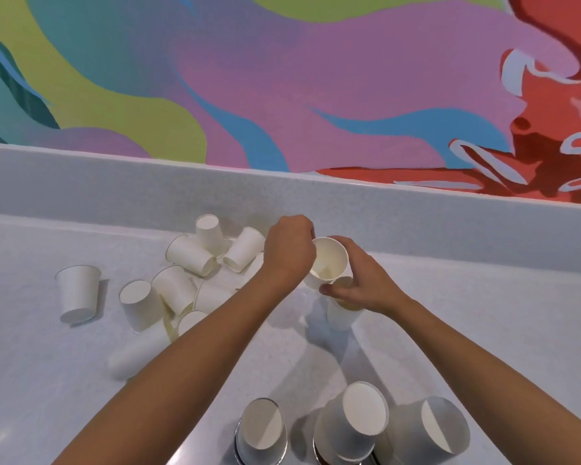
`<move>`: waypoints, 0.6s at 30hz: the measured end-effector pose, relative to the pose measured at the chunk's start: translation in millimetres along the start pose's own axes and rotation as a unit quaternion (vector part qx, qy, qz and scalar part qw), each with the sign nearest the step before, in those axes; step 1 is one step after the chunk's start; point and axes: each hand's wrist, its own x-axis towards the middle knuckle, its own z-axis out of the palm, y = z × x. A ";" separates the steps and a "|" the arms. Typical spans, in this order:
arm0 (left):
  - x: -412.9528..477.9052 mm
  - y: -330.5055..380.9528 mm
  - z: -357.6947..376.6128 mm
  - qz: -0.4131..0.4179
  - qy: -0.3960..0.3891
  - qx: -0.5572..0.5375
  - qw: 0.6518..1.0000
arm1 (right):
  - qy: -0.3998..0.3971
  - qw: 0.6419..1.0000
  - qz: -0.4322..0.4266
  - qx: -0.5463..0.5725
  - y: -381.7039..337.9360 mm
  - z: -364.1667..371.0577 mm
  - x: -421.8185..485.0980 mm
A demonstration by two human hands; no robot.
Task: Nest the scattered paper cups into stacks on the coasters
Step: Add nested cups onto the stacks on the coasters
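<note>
My left hand (289,250) grips the rim of a white paper cup (329,260), mouth tilted toward me, above the counter. My right hand (359,286) curls round a second cup (341,313) just below it; the upper cup's base sits at the lower cup's mouth. Several more white cups (192,255) lie scattered on their sides or stand upside down to the left. Three upside-down cup stacks (359,421) stand at the near edge; dark coaster edges (319,459) show beneath them.
A lone upright cup (78,292) stands at the far left. The white speckled counter (483,297) ends in a raised back ledge (416,203) under a colourful mural wall. One cup (138,354) lies under my left forearm.
</note>
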 end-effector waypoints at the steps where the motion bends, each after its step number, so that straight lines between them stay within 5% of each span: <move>1: -0.9 3.1 0.1 0.006 -0.002 0.002 1.000 | -0.002 1.000 0.003 0.008 0.9 0.7 -0.6; 8: 2.4 20.5 2.1 0.011 0.000 -0.037 0.999 | 0.037 0.995 0.014 0.097 6.5 -11.6 -5.6; 18: -3.5 31.0 19.8 0.005 -0.076 -0.090 0.993 | 0.021 0.997 0.023 0.067 27.4 -29.5 -22.0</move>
